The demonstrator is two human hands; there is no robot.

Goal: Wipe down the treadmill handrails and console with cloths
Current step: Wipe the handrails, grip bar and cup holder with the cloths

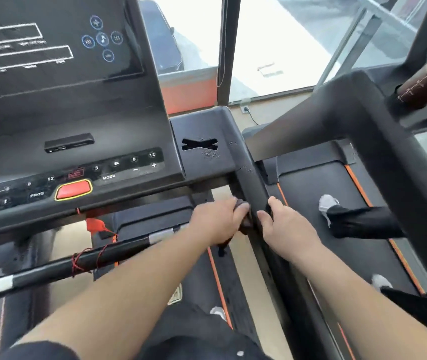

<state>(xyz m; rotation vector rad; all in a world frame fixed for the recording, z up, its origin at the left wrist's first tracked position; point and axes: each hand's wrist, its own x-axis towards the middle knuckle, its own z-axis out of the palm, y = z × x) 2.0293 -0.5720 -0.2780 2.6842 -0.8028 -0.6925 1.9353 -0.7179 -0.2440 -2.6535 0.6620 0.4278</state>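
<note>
Gripping a dark cloth (pixel 245 216), the left hand (pixel 217 222) presses it with curled fingers against the handrail (pixel 252 178) beside the console (pixel 77 120); the right hand (pixel 289 228) curls its fingers round the rail's other side.

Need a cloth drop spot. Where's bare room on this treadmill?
Free: flat ledge between button panel and right handrail, around its X slot; it's wet. Crowded: rail lower down at the dark cloth; crossbar wound with red cord.

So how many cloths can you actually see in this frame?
1 for sure: a dark cloth gripped by the left hand against the handrail. A dark scrap under the right hand, which grips the same rail, may be a second, mostly hidden.
</note>
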